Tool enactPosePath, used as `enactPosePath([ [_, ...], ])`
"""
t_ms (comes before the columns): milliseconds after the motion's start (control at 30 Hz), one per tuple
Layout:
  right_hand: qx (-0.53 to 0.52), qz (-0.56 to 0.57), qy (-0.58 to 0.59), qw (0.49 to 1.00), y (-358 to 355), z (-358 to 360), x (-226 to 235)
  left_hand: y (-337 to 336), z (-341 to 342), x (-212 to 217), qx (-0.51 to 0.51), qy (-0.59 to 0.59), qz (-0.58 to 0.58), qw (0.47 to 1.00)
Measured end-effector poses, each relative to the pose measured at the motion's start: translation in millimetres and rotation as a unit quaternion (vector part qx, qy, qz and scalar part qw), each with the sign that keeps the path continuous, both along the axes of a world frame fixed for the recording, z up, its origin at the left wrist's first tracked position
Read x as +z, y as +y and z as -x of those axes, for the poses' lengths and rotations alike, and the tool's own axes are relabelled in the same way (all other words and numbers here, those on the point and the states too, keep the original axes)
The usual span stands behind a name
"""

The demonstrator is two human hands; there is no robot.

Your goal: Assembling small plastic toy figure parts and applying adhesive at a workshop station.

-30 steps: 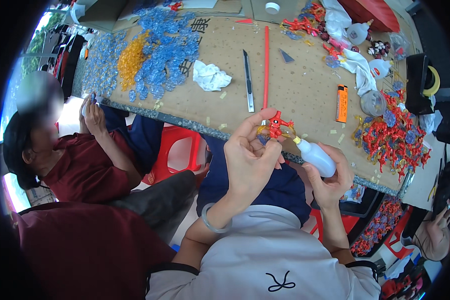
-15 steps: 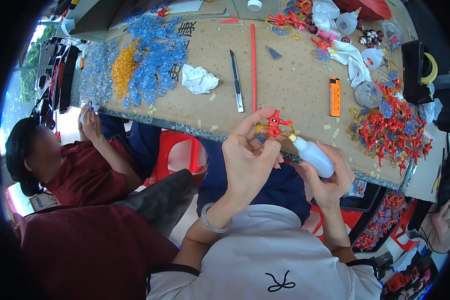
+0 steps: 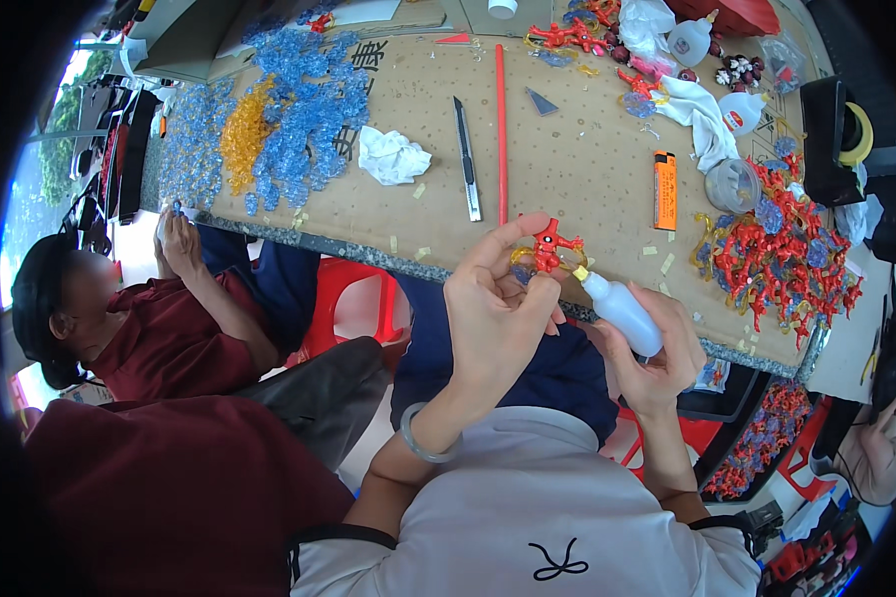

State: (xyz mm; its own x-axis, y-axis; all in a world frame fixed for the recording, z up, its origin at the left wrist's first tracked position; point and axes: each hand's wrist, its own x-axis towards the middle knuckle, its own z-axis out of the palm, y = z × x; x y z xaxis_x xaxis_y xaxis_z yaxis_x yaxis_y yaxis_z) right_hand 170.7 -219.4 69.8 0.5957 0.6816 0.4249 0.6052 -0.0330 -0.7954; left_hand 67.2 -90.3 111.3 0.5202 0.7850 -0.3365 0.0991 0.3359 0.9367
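Between the thumb and fingers of my left hand (image 3: 498, 308) is a small red plastic figure (image 3: 548, 246) with a yellow ring-like part and a bluish clear piece. My right hand (image 3: 662, 348) is wrapped round a white squeeze bottle (image 3: 622, 313). The bottle's yellow tip (image 3: 580, 272) points up and left, at the yellow part beside the figure; whether it touches I cannot tell. Both hands are just over the table's near edge, above my lap.
Blue clear pieces (image 3: 299, 129) and a yellow heap (image 3: 244, 144) lie far left. Tissue (image 3: 392, 156), a utility knife (image 3: 466, 164), a red stick (image 3: 502, 134) and an orange box (image 3: 665, 189) lie mid-table. Finished-looking red figures (image 3: 767, 254) pile at right. A co-worker (image 3: 169, 318) sits left.
My hands keep the same hold, with the bottle tip still by the figure. The view has shifted very slightly; the tabletop things appear a few pixels further left.
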Motion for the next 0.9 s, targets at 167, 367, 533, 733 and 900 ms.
enactPosePath([
  [167, -0.006, 0.000, -0.015, 1.000, -2.7, -1.5, 0.2, -0.7, -2.2, -0.4, -0.006, 0.014, 0.005, 1.000],
  [367, -0.007, 0.006, -0.018, 1.000, -6.7, -3.1, 0.5, -1.4, -5.0, -2.4, -0.014, 0.021, 0.008, 1.000],
  [533, -0.011, 0.004, -0.021, 1.000, -8.6, -4.2, 1.0, -3.0, -6.8, -3.8, -0.014, 0.012, 0.013, 1.000],
  [733, -0.011, 0.004, -0.026, 1.000, -8.7, -6.1, 2.7, -3.3, -10.1, -3.6, -0.011, 0.015, 0.020, 1.000],
  [900, -0.010, 0.008, -0.030, 0.999, -9.4, -6.2, 4.4, -3.3, -9.5, -4.2, -0.015, 0.017, 0.021, 1.000],
])
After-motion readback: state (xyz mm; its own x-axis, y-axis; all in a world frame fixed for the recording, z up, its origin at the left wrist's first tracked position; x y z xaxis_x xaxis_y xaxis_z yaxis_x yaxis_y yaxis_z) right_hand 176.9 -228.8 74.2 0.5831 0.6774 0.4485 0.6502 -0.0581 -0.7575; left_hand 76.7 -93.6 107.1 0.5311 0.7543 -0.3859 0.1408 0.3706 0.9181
